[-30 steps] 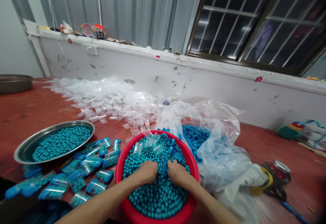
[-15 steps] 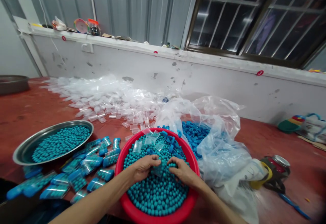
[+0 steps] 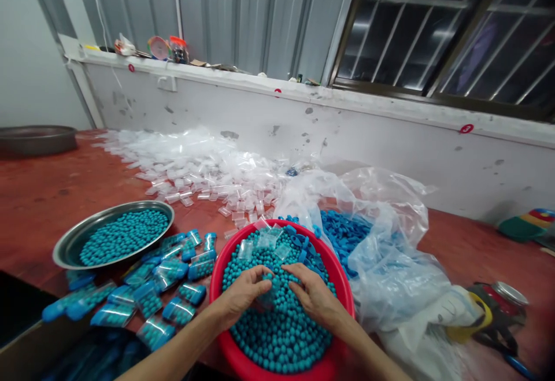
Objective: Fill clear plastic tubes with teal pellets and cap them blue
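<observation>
A red basin (image 3: 349, 303) full of round turquoise beads (image 3: 281, 340) stands in front of me. Over the beads, my left hand (image 3: 248, 293) is closed round a small clear plastic container (image 3: 265, 299), largely hidden by the fingers. Just to its right, my right hand (image 3: 313, 292) has its fingers stretched out and apart, with the tips close to the beads. At the basin's far side lie several empty clear containers (image 3: 246, 249) and blue caps (image 3: 303, 248) on top of the beads.
Filled, blue-capped containers (image 3: 171, 274) lie left of the basin, near a metal bowl (image 3: 60, 254) of beads. Behind is a heap of clear containers (image 3: 208, 164). To the right, a plastic bag (image 3: 390, 265) holds blue caps; a red jar (image 3: 509, 297) stands beyond.
The view has swung left, so everything sits further right. My right hand's fingers have straightened from a curl. My left hand still holds the clear container.
</observation>
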`<state>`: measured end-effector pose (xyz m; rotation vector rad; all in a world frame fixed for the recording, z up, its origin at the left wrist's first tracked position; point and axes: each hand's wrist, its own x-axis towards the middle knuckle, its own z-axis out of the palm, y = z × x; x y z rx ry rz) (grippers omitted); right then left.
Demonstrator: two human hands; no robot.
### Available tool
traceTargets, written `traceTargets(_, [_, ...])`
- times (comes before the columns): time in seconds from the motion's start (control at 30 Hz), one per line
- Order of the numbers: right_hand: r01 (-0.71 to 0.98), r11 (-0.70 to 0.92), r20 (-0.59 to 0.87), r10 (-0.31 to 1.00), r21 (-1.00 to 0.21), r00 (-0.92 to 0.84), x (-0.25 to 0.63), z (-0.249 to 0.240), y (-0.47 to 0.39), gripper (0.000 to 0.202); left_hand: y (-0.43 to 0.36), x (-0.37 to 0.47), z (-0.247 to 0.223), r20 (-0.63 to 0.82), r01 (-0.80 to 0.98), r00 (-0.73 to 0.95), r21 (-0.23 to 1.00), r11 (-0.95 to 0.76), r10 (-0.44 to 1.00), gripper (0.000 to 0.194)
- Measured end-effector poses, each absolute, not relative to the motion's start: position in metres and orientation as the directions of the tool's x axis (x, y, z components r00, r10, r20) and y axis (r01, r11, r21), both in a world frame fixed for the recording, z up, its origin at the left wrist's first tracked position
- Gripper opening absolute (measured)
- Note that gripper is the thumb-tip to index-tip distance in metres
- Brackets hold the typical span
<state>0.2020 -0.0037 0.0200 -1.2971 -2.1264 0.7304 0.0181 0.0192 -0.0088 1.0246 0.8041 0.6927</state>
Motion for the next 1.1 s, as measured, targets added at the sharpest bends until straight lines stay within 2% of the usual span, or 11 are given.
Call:
traceTargets(0.13, [0.451, 0.359, 0.129, 0.877, -0.817, -0.464, 0.193, 0.024, -0.010, 0.028, 0.009, 0.024, -0.002, -0.226, -0.063, 0.562, 0.948, 0.313, 0.795, 0.035])
traceTargets(0.27, [0.340, -0.027, -0.192, 0.866, -0.940, -0.462, 0.197, 0.010, -0.014, 0.013, -0.002, 0.028, -0.001, -0.336, -0.004, 0.610, 0.904, 0.427, 0.718, 0.037])
traceTargets(0.37, [0.348, -0.177, -0.354, 0.752, -0.921, -0.556, 0.202, 0.003, -0.015, 0.018, -0.008, 0.032, -0.004, -0.382, 0.130, 0.612, 0.912, 0.388, 0.693, 0.036])
traceTargets(0.53, [0.403, -0.200, -0.417, 0.706, -0.893, -0.572, 0.206, 0.005, -0.013, 0.020, -0.009, 0.037, -0.002, -0.442, 0.175, 0.622, 0.883, 0.436, 0.646, 0.032])
traceTargets(0.63, [0.447, -0.236, -0.492, 0.597, -0.863, -0.634, 0.214, 0.005, -0.006, 0.014, -0.007, 0.033, 0.003, -0.409, 0.207, 0.628, 0.908, 0.365, 0.662, 0.024])
traceTargets(0.7, [0.548, -0.181, -0.537, 0.585, -0.817, -0.607, 0.219, 0.007, 0.001, 0.007, -0.003, 0.025, 0.006, -0.374, 0.225, 0.573, 0.927, 0.298, 0.729, 0.019])
traceTargets(0.73, [0.611, -0.099, -0.519, 0.643, -0.786, -0.563, 0.220, 0.009, 0.005, 0.004, -0.001, 0.021, 0.007, -0.363, 0.219, 0.541, 0.932, 0.291, 0.758, 0.019])
traceTargets(0.8, [0.730, 0.131, -0.344, 0.817, -0.671, -0.463, 0.214, 0.013, 0.012, 0.005, 0.004, 0.010, 0.007, -0.351, 0.151, 0.483, 0.936, 0.319, 0.802, 0.023])
traceTargets(0.87, [0.809, 0.324, -0.107, 0.899, -0.490, -0.425, 0.199, 0.016, 0.020, 0.014, 0.007, 0.000, 0.007, -0.339, 0.040, 0.436, 0.933, 0.358, 0.834, 0.030])
traceTargets(0.97, [0.830, 0.465, 0.006, 0.873, -0.310, -0.487, 0.168, 0.009, 0.033, 0.022, 0.010, -0.011, 0.008, -0.318, -0.088, 0.393, 0.921, 0.380, 0.863, 0.035])
traceTargets(1.1, [0.819, 0.493, 0.006, 0.858, -0.295, -0.514, 0.146, -0.007, 0.047, 0.011, 0.011, -0.018, 0.011, -0.316, -0.130, 0.366, 0.914, 0.384, 0.875, 0.039])
